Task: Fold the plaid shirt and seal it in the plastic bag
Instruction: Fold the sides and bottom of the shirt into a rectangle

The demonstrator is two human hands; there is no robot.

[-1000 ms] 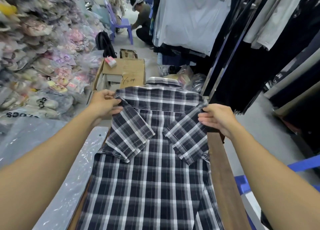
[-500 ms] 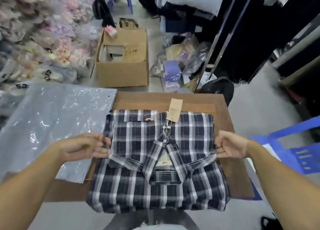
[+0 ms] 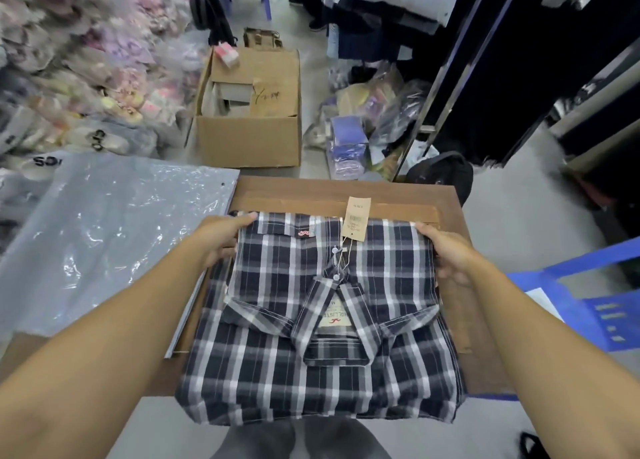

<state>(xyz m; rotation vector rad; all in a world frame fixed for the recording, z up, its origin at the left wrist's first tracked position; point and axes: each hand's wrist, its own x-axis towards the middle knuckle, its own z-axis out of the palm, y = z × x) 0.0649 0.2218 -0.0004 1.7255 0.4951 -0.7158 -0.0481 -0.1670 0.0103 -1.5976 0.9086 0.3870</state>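
Folded shirt point(image 3: 332, 306) held at its far corners.
Left hand point(image 3: 221, 240) and right hand point(image 3: 446, 250) each pinch a far corner against the wooden surface point(image 3: 450, 199); plastic bag point(image 3: 104, 237) lies left.

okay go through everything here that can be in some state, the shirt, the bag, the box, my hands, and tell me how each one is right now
Plaid shirt: folded, collar toward the person, near edge hanging off the table.
Paper tag: attached by string, lying at the shirt's far edge.
Plastic bag: flat, empty, left of the shirt.
Cardboard box: open, on the floor.
Left hand: gripping the shirt's far left corner.
Right hand: gripping the far right corner.
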